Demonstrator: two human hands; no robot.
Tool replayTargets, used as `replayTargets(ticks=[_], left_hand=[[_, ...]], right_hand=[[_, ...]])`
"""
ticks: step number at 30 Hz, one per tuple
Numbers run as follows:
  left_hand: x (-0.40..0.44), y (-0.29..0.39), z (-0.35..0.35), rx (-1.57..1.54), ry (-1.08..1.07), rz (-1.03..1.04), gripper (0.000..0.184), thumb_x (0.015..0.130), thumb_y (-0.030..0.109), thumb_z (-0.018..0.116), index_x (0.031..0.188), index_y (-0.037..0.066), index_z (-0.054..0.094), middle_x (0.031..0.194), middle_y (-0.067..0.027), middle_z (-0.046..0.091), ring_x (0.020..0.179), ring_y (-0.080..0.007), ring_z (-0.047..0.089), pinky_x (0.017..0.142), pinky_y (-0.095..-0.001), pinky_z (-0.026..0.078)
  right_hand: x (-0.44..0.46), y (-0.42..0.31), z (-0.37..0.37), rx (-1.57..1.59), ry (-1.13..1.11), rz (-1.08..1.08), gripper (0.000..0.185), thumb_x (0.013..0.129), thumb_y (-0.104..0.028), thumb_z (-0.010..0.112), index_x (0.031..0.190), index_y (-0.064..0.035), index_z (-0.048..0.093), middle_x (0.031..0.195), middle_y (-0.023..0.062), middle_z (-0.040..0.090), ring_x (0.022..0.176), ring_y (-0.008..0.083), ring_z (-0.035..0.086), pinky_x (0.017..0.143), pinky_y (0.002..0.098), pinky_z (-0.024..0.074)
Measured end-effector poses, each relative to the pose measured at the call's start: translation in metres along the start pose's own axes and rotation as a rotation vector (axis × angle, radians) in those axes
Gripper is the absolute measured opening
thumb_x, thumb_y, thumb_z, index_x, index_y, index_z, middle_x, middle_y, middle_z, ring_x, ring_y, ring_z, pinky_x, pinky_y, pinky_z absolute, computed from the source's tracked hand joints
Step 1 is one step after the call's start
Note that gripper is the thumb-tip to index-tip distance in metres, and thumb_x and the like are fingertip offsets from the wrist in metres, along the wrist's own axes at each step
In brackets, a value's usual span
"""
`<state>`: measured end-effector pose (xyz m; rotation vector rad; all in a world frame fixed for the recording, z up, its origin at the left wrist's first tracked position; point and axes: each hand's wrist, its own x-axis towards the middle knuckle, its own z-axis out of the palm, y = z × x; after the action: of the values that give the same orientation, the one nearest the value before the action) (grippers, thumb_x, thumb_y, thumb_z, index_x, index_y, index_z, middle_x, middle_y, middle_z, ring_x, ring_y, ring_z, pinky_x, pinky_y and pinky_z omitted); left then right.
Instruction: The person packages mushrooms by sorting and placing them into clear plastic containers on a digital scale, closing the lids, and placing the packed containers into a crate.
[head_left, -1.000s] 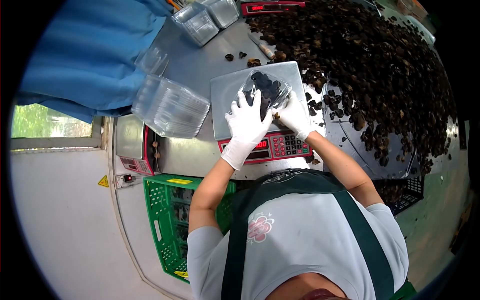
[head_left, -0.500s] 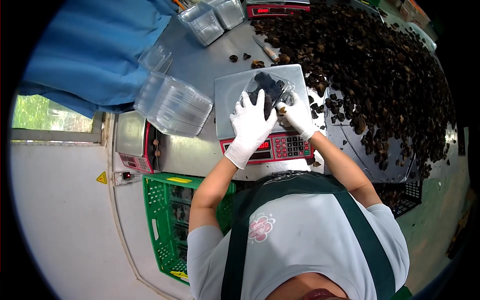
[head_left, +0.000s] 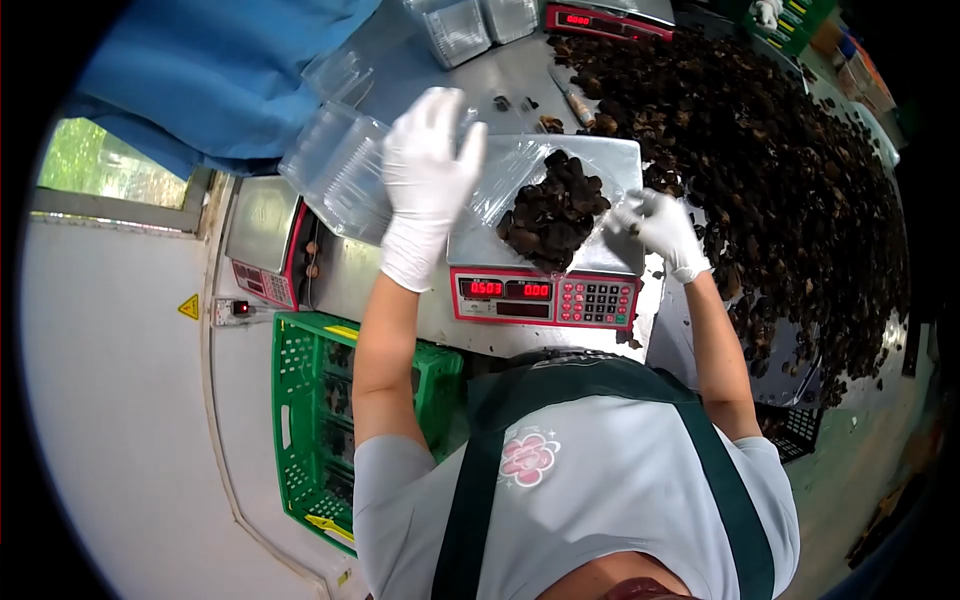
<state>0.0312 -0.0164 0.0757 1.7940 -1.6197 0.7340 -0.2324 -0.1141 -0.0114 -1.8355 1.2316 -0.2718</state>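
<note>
A clear plastic clamshell box (head_left: 492,190) lies open on the metal pan of a red scale (head_left: 545,298). Dark wood ear mushrooms (head_left: 555,210) are heaped in it, and the display appears to read 0.503. My left hand (head_left: 432,165), in a white glove, is raised at the box's left side, fingers stretched and thumb apart, holding nothing. To the right of the box is my gloved right hand (head_left: 665,232), its fingers curled in and slightly blurred. A small dark piece shows at its fingertips.
Loose mushrooms (head_left: 780,180) spread over the table's right side. Stacked clear boxes (head_left: 340,165) stand left, and a knife (head_left: 575,100) lies behind the scale. A second scale (head_left: 265,240) is at left; a green crate (head_left: 300,420) sits below. Another scale (head_left: 610,20) is at the back.
Both hands have come off the mushrooms in the box: my left hand moved up and left, my right hand moved right. The heap and the scale's display now show.
</note>
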Motion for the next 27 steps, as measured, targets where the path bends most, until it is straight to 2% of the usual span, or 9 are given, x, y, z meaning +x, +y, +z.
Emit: replayTargets(ticks=[3, 4, 5, 9, 10, 14, 19, 25, 27], left_hand=[[-0.023, 0.042, 0.014, -0.331, -0.36, 0.049, 0.041, 0.075, 0.026, 0.072, 0.111, 0.007, 0.063, 0.117, -0.0158, 0.059, 0.109, -0.0307, 0.056, 0.093, -0.04, 0.046], [-0.042, 0.049, 0.035, -0.401, -0.399, 0.052, 0.056, 0.073, 0.039, 0.07, 0.115, 0.004, 0.057, 0.12, -0.018, 0.053, 0.109, -0.035, 0.053, 0.092, -0.0424, 0.043], [-0.061, 0.056, 0.052, -0.406, -0.548, -0.036, 0.074, 0.072, 0.05, 0.069, 0.127, 0.005, 0.05, 0.135, -0.0219, 0.041, 0.125, -0.0396, 0.039, 0.104, -0.0504, 0.031], [-0.094, 0.066, 0.069, -0.27, -0.67, 0.038, 0.076, 0.072, 0.053, 0.067, 0.128, 0.006, 0.048, 0.142, -0.0189, 0.032, 0.134, -0.037, 0.025, 0.106, -0.0637, 0.016], [-0.097, 0.065, 0.065, -0.358, -0.571, 0.018, 0.059, 0.07, 0.045, 0.073, 0.112, 0.006, 0.057, 0.134, -0.0149, 0.044, 0.131, -0.0335, 0.035, 0.107, -0.0574, 0.02], [-0.112, 0.054, 0.057, -0.509, -0.387, 0.076, 0.028, 0.067, 0.025, 0.077, 0.081, 0.01, 0.058, 0.102, -0.0058, 0.057, 0.111, -0.0274, 0.053, 0.096, -0.0452, 0.035], [-0.119, 0.043, 0.049, -0.503, -0.278, 0.038, 0.023, 0.064, 0.012, 0.075, 0.07, 0.014, 0.053, 0.084, 0.0007, 0.057, 0.087, -0.0197, 0.058, 0.078, -0.0353, 0.037], [-0.12, 0.04, 0.049, -0.517, -0.358, 0.005, 0.021, 0.063, 0.01, 0.074, 0.074, 0.013, 0.056, 0.086, -0.0001, 0.058, 0.084, -0.0193, 0.057, 0.077, -0.0342, 0.037], [-0.111, 0.045, 0.043, -0.496, -0.414, -0.08, 0.032, 0.062, 0.009, 0.073, 0.092, 0.011, 0.062, 0.101, -0.0043, 0.058, 0.087, -0.0212, 0.057, 0.078, -0.0342, 0.038]], right_hand=[[0.015, -0.011, -0.008, -0.246, 0.243, -0.323, 0.032, 0.08, -0.022, 0.068, 0.11, -0.0112, 0.066, 0.102, 0.011, 0.068, 0.098, 0.024, 0.065, 0.082, 0.033, 0.0511], [0.026, -0.014, -0.006, -0.182, 0.205, -0.504, 0.031, 0.079, -0.02, 0.068, 0.109, -0.0113, 0.066, 0.107, 0.0123, 0.067, 0.101, 0.0254, 0.063, 0.087, 0.0336, 0.0495], [0.037, -0.016, -0.002, -0.113, 0.167, -0.682, 0.031, 0.079, -0.018, 0.068, 0.109, -0.0114, 0.066, 0.111, 0.0135, 0.065, 0.105, 0.0268, 0.062, 0.091, 0.0343, 0.048], [0.073, -0.017, 0.019, -0.171, -0.108, -0.749, 0.031, 0.079, -0.019, 0.067, 0.108, -0.0106, 0.068, 0.133, 0.0163, 0.052, 0.122, 0.0331, 0.049, 0.102, 0.0379, 0.0403], [0.075, -0.014, 0.02, -0.188, -0.157, -0.765, 0.031, 0.078, -0.021, 0.068, 0.107, -0.0105, 0.068, 0.132, 0.0163, 0.052, 0.12, 0.0343, 0.049, 0.103, 0.0388, 0.0393], [0.079, -0.006, 0.014, -0.28, -0.148, -0.732, 0.026, 0.078, -0.021, 0.067, 0.101, -0.0092, 0.07, 0.131, 0.0188, 0.053, 0.119, 0.0348, 0.051, 0.101, 0.0384, 0.0406], [0.072, -0.007, 0.012, -0.212, -0.236, -0.64, 0.021, 0.075, -0.016, 0.068, 0.093, -0.0065, 0.069, 0.131, 0.0196, 0.052, 0.118, 0.0349, 0.052, 0.097, 0.0383, 0.0442], [0.065, -0.02, 0.014, -0.237, -0.162, -0.737, 0.016, 0.073, -0.014, 0.068, 0.087, -0.0055, 0.069, 0.132, 0.015, 0.053, 0.114, 0.0323, 0.053, 0.094, 0.0368, 0.0457], [0.064, -0.031, 0.015, -0.226, -0.166, -0.741, 0.015, 0.073, -0.015, 0.068, 0.085, -0.0059, 0.069, 0.132, 0.0144, 0.053, 0.115, 0.0324, 0.051, 0.095, 0.0376, 0.0456]])
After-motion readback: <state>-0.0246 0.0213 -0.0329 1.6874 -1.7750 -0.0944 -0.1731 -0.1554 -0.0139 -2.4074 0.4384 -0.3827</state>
